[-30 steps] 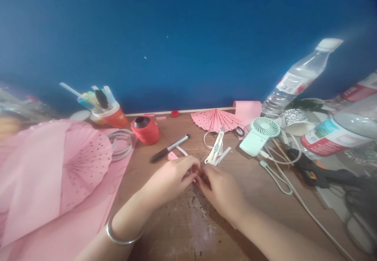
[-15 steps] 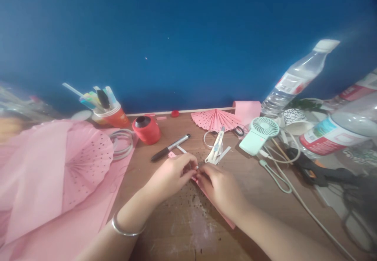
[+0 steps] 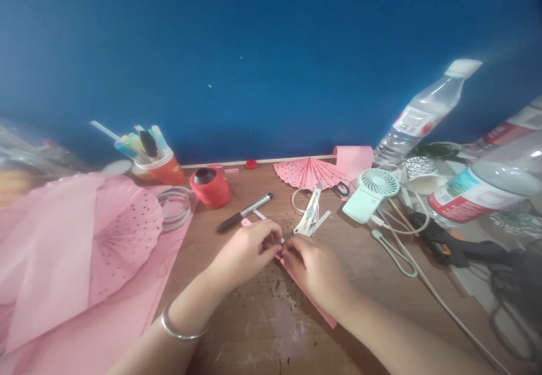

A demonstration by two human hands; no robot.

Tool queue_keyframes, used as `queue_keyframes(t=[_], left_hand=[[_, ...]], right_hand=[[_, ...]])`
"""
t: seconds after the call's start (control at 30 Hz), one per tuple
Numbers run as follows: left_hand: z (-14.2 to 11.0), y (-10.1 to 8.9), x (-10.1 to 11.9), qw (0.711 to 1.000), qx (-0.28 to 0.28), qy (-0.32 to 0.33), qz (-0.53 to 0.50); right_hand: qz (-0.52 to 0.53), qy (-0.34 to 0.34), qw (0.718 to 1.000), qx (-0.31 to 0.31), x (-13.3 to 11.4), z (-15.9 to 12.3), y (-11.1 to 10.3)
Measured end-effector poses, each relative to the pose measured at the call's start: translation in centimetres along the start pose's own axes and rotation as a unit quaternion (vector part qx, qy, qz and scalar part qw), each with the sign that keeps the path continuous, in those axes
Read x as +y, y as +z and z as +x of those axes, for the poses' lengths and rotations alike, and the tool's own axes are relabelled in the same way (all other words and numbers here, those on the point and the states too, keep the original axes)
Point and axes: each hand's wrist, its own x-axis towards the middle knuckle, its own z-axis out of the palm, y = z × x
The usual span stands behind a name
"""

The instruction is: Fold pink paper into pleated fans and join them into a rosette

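My left hand and my right hand meet at the middle of the brown table, fingertips pinched together on a narrow folded pink paper strip. The strip runs back under my right hand and wrist, so most of it is hidden. A silver bangle circles my left wrist. Just beyond my fingers lie a black marker and a white utility knife. Small dark specks are scattered on the table under my hands.
Pink paper sheets and a pleated dotted fan cover the left. A red tape roll, a pen cup, a smaller pink fan, a mint handheld fan with its cord, water bottles and black scissors crowd the back and right.
My hands have stayed together at the same spot. More of the pink strip now shows under my right wrist than a second ago.
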Motion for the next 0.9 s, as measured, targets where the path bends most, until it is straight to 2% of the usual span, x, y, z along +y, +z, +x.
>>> queue_keyframes(t=[0.43, 0.53, 0.73, 0.83, 0.9], left_hand=[[0.0, 0.3, 0.1, 1.0, 0.003, 0.006, -0.02], [0.1, 0.2, 0.0, 0.999, 0.026, 0.004, -0.02], [-0.3, -0.4, 1.1, 0.993, 0.119, 0.018, -0.021], [-1.0, -0.3, 1.7, 0.993, 0.116, 0.028, 0.016], [-1.5, 0.1, 1.8, 0.994, 0.105, 0.011, 0.041]], right_hand=[[0.01, 0.01, 1.0, -0.004, -0.2, 0.1, -0.2], [0.024, 0.01, 1.0, -0.004, -0.2, 0.1, -0.3], [0.033, 0.014, 0.999, -0.007, -0.3, 0.2, -0.4], [0.031, 0.022, 0.999, -0.011, -0.3, 0.2, -0.4], [0.029, 0.021, 0.999, -0.011, -0.3, 0.2, -0.3]])
